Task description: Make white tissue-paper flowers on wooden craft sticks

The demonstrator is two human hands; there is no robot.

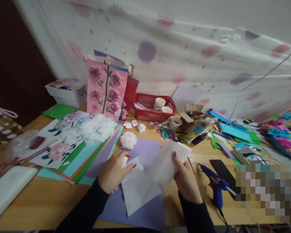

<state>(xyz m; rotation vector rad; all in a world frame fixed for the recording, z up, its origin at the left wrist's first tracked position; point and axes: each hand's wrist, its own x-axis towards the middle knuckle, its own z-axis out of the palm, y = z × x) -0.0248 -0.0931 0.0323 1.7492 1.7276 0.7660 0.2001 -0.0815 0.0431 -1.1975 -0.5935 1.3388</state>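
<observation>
Some thin white paper [165,161] is hanging pinched in the right hand [188,181], best gripped lightly; the left hand [113,171] is half-curling, hold unclear.

1. Cannot tell what lies under the pixelated patch [264,207], which also hides the lower end of the black phone [221,174].
2. Cannot count the white sheets [163,165] in the right hand [188,181], blurred toward the lower edge.
3. Cannot make out the white bit [124,161] at the left hand [115,171], partly behind fingers.
4. Lose the white case [9,191] past the left edge, the colourful flowers [285,132] past the right.
</observation>
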